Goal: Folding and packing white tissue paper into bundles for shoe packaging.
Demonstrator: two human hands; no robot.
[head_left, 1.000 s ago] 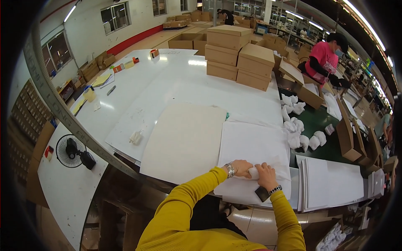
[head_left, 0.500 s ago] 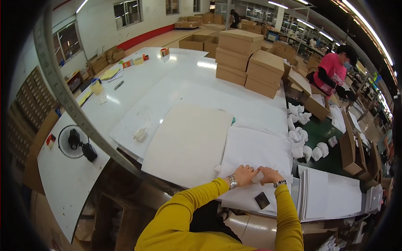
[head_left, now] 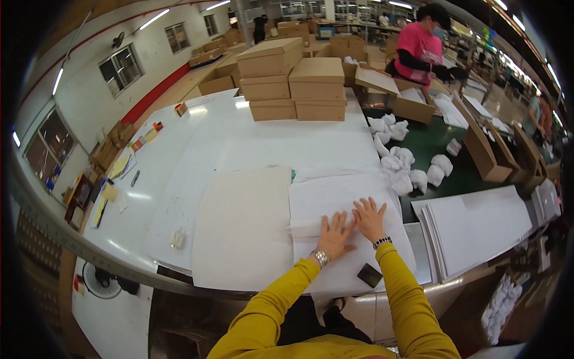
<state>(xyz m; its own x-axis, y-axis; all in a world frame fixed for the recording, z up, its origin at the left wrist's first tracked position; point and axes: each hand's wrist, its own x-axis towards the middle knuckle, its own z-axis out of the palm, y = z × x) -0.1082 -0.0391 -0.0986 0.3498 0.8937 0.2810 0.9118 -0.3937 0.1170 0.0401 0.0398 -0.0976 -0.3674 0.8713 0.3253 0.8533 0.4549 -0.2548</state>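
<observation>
My left hand (head_left: 336, 234) lies with fingers spread on a stack of thin white paper sheets (head_left: 323, 197). Just right of it, my right hand (head_left: 370, 219) rests flat on the same paper, its fingers stretched out and apart. Neither hand holds anything. A fold or raised edge in the paper runs beside my left fingertips. Close below my hands, a small dark square block (head_left: 369, 275) sits on the paper. To the left lies a stack of cream-coloured sheets (head_left: 242, 230), its edge against the white paper.
Brown lidded boxes (head_left: 272, 87) are stacked at the table's far side. White wrapped bundles (head_left: 402, 161) lie on a green surface (head_left: 439, 152) to the right, near thick white sheets (head_left: 472, 230). A co-worker in pink (head_left: 418, 51) stands beyond. A fan (head_left: 101, 281) is at lower left.
My hands were together over a small crumpled white wad; now they are spread flat on the paper, and the wad is out of sight. The view has turned to the right.
</observation>
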